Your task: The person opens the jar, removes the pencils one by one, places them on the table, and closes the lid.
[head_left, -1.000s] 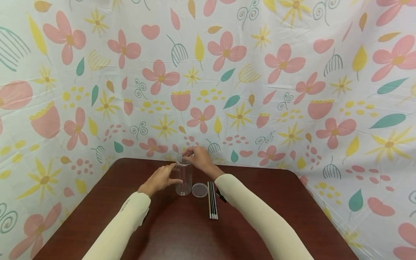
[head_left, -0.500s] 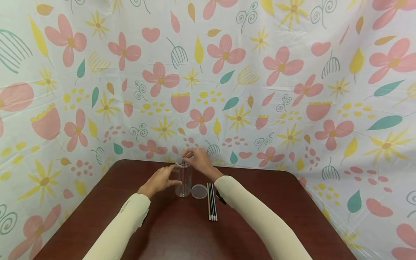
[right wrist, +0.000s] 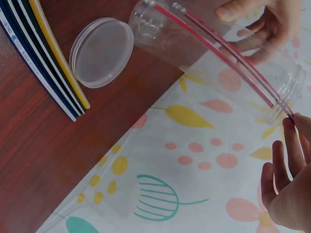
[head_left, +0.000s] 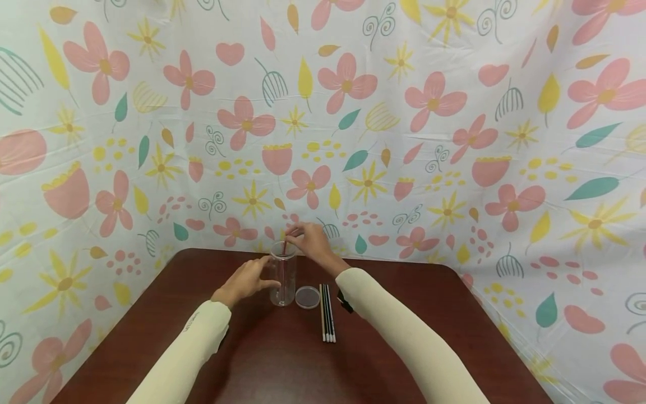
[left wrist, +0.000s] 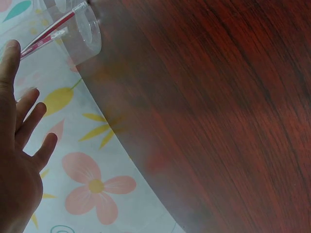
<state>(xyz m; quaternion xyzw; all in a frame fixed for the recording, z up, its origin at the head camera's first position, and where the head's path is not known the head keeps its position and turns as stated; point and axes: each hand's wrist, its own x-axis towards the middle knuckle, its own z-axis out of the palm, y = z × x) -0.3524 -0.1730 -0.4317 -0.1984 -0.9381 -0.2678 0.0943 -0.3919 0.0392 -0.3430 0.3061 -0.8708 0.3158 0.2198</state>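
Note:
A clear plastic jar (head_left: 282, 280) stands upright near the back of the table. My left hand (head_left: 247, 280) holds it from the left, thumb in front and fingers around its far side, as the right wrist view shows. At the mouth, my right hand (head_left: 310, 242) pinches the top of a red pencil (right wrist: 233, 59) that reaches down into the jar. A second red pencil (right wrist: 209, 44) leans inside the jar. The white eraser ends of both pencils are at the jar's base in the left wrist view, where only part of my left hand (left wrist: 19, 179) shows.
A round clear lid (head_left: 307, 297) lies just right of the jar. Beside it, several pencils (head_left: 328, 314) lie in a row, eraser ends toward me. The dark wooden table (head_left: 282, 365) meets a floral cloth (head_left: 353, 140) behind and at the sides.
My right hand has risen slightly above the jar's mouth, and a short red length of the pencil now shows under its fingertips. The left hand and the jar keep their places.

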